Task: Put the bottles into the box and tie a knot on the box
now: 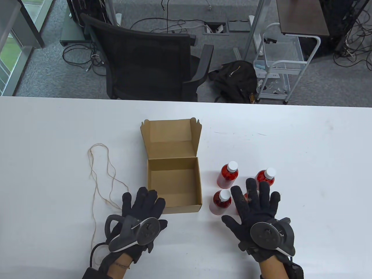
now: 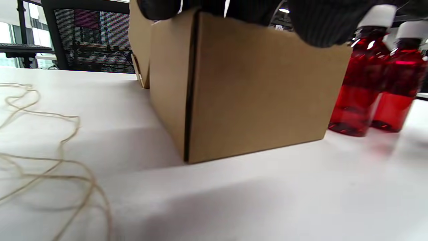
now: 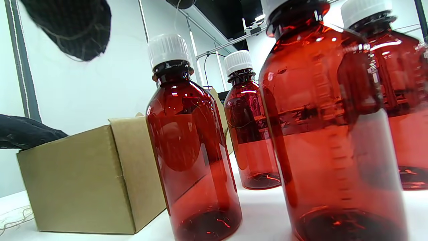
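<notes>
An open cardboard box (image 1: pixel 174 190) stands mid-table with its lid folded back, and its inside shows nothing. Right of it stand several red bottles with white caps (image 1: pixel 227 175) (image 1: pixel 266 176) (image 1: pixel 221 202); one more is mostly hidden under my right hand (image 1: pixel 255 203), which hovers over them with fingers spread and holds nothing. My left hand (image 1: pixel 142 205) lies with straight fingers at the box's near left corner. In the left wrist view the fingers (image 2: pixel 321 20) hang over the box (image 2: pixel 254 90) rim. The right wrist view shows the bottles (image 3: pixel 194 150) (image 3: pixel 327 134) close up beside the box (image 3: pixel 83 180).
A thin twine string (image 1: pixel 98 174) lies in loose loops on the white table (image 1: pixel 305 139) left of the box, also seen in the left wrist view as the string (image 2: pixel 50 160). Beyond the far table edge stand an office chair (image 1: pixel 148 58) and a cart (image 1: pixel 276 64).
</notes>
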### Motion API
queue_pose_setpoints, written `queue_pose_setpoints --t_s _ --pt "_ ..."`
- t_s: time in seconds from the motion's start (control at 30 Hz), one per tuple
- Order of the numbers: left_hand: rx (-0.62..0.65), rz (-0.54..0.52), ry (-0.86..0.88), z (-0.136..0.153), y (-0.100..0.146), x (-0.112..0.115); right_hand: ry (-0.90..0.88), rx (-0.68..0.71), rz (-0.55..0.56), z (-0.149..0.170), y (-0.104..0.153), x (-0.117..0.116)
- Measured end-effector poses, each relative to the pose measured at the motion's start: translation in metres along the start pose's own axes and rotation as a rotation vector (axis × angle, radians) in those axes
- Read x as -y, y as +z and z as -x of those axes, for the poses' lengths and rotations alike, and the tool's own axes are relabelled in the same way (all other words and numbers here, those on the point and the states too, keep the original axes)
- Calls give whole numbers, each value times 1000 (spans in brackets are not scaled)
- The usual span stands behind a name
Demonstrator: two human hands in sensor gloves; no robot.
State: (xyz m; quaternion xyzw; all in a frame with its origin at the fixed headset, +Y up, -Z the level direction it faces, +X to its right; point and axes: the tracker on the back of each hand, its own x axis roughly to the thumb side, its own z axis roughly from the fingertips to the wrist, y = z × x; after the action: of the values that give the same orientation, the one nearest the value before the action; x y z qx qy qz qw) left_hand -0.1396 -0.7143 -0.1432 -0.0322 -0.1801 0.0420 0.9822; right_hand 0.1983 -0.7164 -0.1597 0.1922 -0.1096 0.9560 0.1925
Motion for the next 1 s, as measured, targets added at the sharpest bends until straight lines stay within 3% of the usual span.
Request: queue_pose_setpoints --t_s 0.4,0.7,0.77,1.0 --pt "69 176 62 -13 5 -19 -11 -2 -6 1 -2 -1" --pt "88 284 71 -19 7 -18 -8 -2 -7 1 -2 -1" --pt "83 230 81 -16 9 -24 -11 -2 -6 1 -2 -1" --pt "10 -186 145 15 22 -45 -12 -4 -8 2 -2 -1"
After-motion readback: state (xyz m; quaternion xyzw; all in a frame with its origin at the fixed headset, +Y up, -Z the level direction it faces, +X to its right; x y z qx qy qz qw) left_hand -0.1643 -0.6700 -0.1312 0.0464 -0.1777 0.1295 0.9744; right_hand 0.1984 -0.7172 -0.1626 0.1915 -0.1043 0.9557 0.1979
